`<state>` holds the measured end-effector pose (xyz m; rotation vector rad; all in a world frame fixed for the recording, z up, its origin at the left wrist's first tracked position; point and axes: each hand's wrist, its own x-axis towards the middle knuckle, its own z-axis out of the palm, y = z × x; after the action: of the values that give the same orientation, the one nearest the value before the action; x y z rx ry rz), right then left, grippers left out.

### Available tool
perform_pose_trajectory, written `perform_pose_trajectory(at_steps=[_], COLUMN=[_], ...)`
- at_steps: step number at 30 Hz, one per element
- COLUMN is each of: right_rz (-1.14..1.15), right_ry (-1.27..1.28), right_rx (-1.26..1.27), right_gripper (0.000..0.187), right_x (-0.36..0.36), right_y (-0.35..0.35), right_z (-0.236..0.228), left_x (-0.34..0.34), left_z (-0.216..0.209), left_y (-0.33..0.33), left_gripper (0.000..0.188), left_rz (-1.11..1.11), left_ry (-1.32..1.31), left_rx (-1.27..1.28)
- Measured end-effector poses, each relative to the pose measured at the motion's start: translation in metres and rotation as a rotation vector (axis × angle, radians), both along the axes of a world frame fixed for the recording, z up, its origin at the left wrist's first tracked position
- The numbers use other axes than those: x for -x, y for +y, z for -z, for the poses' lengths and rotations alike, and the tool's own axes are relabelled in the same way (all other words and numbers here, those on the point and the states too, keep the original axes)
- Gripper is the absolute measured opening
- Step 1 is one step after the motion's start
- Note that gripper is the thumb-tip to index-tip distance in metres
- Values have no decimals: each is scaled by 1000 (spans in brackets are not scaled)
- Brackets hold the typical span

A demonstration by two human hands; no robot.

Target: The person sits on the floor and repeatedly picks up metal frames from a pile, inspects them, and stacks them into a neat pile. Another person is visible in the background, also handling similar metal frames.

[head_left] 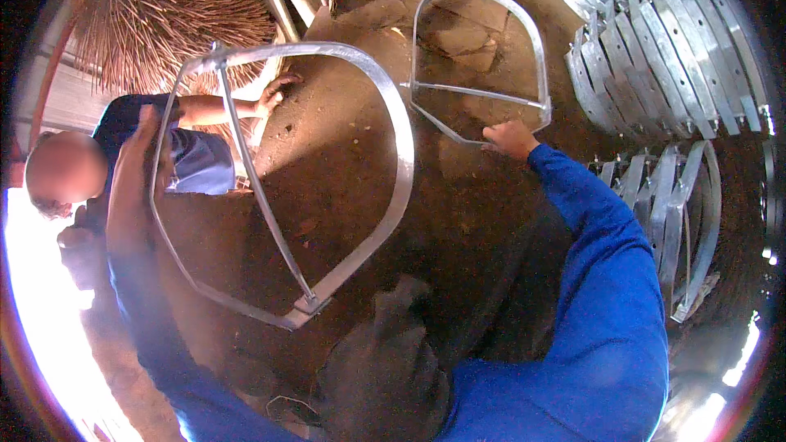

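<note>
Two rounded, D-shaped metal frames made of bent flat strip are in my hands, each with a thin rod across it. The nearer metal frame (401,147) is raised at the left, and my left hand (143,151) grips its left edge. Some of that hand's fingers are hidden behind the strip. Farther off and to the right, the second metal frame (524,20) is held at its near edge by my right hand (512,139), whose fingers are closed around the strip. The two frames are apart.
Similar metal frames stand in stacked rows (655,65) at the right, with a smaller group (667,196) below. A co-worker (196,155) crouches at the left, one hand (278,94) near the dirt floor (352,106). Behind lies a bundle of thin brown rods (164,16).
</note>
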<state>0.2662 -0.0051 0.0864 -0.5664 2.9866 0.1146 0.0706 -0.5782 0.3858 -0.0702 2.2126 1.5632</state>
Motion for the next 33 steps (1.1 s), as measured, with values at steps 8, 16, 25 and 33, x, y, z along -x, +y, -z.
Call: perform_pose_trajectory(at_steps=[8,16,25,33], right_rz=[149,302,1250,1081], right_ry=[-519,-502,54,260], right_rx=[856,1104,663,894], right_gripper=[60,61,102,43], right_x=[47,2,0,-8], right_y=[-204,-316,-165,-152], right_z=[-112,-138,-26,6], left_x=[-85,-89,-85,-88], left_z=[-18,-3,1,-11], left_y=[0,19,47,87], left_gripper=[24,26,30,34], left_rz=[-84,-115,-117,-82], left_ry=[477,683,814,951], left_rx=[494,454,397,258])
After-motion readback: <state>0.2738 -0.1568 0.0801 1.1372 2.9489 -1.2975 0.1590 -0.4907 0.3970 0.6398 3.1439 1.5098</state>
